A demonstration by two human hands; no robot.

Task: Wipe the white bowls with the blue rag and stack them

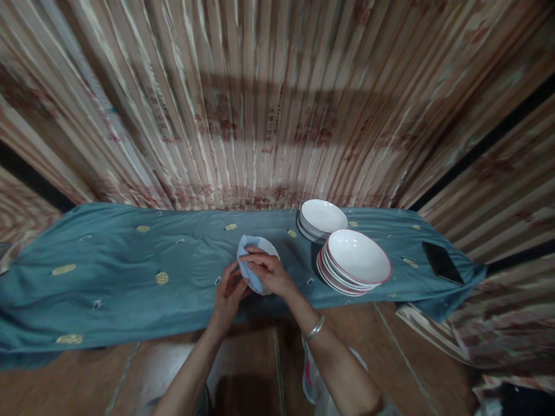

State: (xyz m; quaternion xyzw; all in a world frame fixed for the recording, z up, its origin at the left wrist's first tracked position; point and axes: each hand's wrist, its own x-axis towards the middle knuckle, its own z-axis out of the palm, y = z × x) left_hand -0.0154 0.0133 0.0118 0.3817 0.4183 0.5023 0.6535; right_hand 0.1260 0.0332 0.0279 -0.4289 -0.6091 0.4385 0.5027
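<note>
Teal embroidered cloth (pixel 130 271) covers the long surface before a corrugated metal wall (pixel 260 104); left hand (pixel 228 297) grips a white round plate (pixel 266 249), right hand (pixel 269 273) fingers press a pale blue rag (pixel 248 254) on it

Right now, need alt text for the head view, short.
Seen from above, a person's two hands hold a white bowl over a teal cloth-covered table: the right hand presses a light blue cloth into it while the left hand supports it from below. Two stacks of white bowls and a dark phone lie to the right.
</note>
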